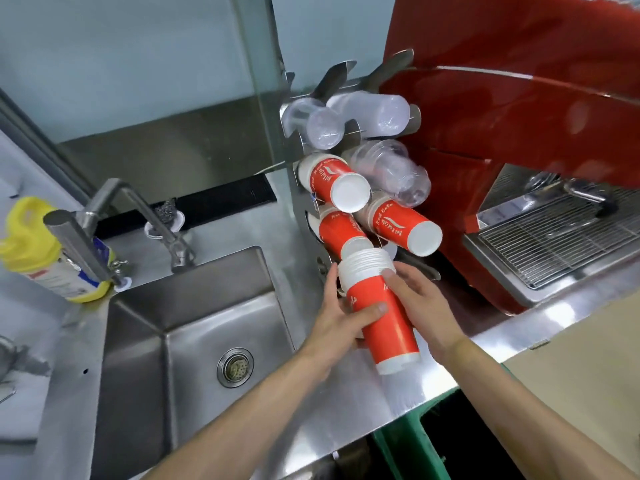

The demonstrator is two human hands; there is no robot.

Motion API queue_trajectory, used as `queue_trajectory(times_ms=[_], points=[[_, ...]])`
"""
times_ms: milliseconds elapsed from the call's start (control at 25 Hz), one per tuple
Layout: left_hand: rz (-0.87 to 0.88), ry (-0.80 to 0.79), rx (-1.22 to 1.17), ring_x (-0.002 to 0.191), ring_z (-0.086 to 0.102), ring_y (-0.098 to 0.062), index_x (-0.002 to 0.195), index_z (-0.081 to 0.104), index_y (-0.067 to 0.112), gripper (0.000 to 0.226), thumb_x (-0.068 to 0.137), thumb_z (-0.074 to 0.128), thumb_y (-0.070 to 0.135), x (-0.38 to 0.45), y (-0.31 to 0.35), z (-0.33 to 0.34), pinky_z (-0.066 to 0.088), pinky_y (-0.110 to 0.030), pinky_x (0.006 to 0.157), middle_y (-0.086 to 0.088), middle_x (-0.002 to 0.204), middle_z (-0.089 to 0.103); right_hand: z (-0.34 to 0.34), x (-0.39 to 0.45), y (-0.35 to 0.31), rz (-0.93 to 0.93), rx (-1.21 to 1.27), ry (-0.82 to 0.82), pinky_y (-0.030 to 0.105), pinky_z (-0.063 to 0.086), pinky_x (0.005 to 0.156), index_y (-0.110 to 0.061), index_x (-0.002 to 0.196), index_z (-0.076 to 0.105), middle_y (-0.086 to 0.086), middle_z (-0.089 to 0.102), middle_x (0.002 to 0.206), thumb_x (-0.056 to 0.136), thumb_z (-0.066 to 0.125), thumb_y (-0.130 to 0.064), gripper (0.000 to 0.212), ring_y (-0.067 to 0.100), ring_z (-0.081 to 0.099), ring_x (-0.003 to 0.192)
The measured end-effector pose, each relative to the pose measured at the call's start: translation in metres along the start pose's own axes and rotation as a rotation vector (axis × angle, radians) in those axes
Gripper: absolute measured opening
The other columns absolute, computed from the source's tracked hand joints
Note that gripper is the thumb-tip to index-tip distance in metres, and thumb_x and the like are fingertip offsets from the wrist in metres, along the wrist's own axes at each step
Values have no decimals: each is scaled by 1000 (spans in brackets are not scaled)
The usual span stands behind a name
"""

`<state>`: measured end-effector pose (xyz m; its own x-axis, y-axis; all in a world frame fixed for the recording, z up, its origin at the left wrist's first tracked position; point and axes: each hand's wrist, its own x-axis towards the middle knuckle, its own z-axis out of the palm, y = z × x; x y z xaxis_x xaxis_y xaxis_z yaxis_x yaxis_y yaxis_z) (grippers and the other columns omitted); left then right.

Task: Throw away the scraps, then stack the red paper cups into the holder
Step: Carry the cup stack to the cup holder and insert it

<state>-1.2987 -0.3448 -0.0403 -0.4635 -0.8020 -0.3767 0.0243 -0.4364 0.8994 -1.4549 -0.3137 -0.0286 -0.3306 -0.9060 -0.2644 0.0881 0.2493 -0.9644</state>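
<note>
Both hands grip a stack of red paper cups (384, 320) with white rims, held over the steel counter. My left hand (341, 311) wraps its left side, thumb across the front. My right hand (420, 304) holds its right side. The stack's rim end touches a red cup stack (341, 232) in the lowest slot of the steel cup holder (294, 174). Two more red cup stacks (334, 183) (403, 226) sit in slots above and to the right. Clear plastic cups (388, 112) fill the upper slots.
A steel sink (194, 323) with a faucet (104, 216) lies to the left. A yellow-capped bottle (45, 251) stands by the faucet. A red espresso machine (519, 133) with a drip grate (561, 237) stands on the right. A green bin (408, 441) shows below the counter edge.
</note>
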Motion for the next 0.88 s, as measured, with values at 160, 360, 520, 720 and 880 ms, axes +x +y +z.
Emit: queue_trajectory(times_ms=[160, 360, 520, 720, 880], points=[[-12, 131, -29, 103, 71, -21, 143, 24, 53, 93, 74, 83, 34, 14, 15, 9, 61, -34, 66, 4, 124, 65, -5, 14, -7, 56, 99, -51, 34, 57, 85, -30, 125, 63, -2, 71, 119, 89, 69, -31, 36, 11, 71, 103], [-17, 213, -50, 90, 75, -12, 140, 29, 50, 81, 78, 80, 37, 25, 23, 13, 60, -29, 59, 3, 120, 67, -4, 23, -13, 79, 96, -74, 47, 52, 100, -31, 132, 59, -4, 67, 128, 89, 69, -32, 45, 16, 66, 114], [-14, 267, -62, 86, 75, -12, 135, 37, 48, 74, 75, 80, 45, 29, 35, 15, 59, -28, 55, 8, 114, 69, 0, 25, -26, 54, 129, -96, 39, 55, 95, -40, 115, 66, -11, 70, 122, 92, 66, -28, 26, 9, 70, 105], [-63, 345, -52, 91, 74, -23, 129, 47, 38, 61, 77, 75, 52, 38, 55, 10, 59, -30, 54, -4, 119, 69, -3, 23, -30, 7, 217, -248, 31, 53, 96, -34, 139, 53, -12, 64, 133, 82, 70, -37, 60, 7, 65, 115], [-64, 384, -16, 93, 73, -25, 129, 47, 30, 52, 86, 67, 50, 44, 62, 11, 61, -34, 56, -5, 122, 66, -8, 19, -22, -96, 120, -405, 23, 53, 94, -36, 146, 42, -19, 59, 137, 82, 76, -31, 72, 2, 58, 123]])
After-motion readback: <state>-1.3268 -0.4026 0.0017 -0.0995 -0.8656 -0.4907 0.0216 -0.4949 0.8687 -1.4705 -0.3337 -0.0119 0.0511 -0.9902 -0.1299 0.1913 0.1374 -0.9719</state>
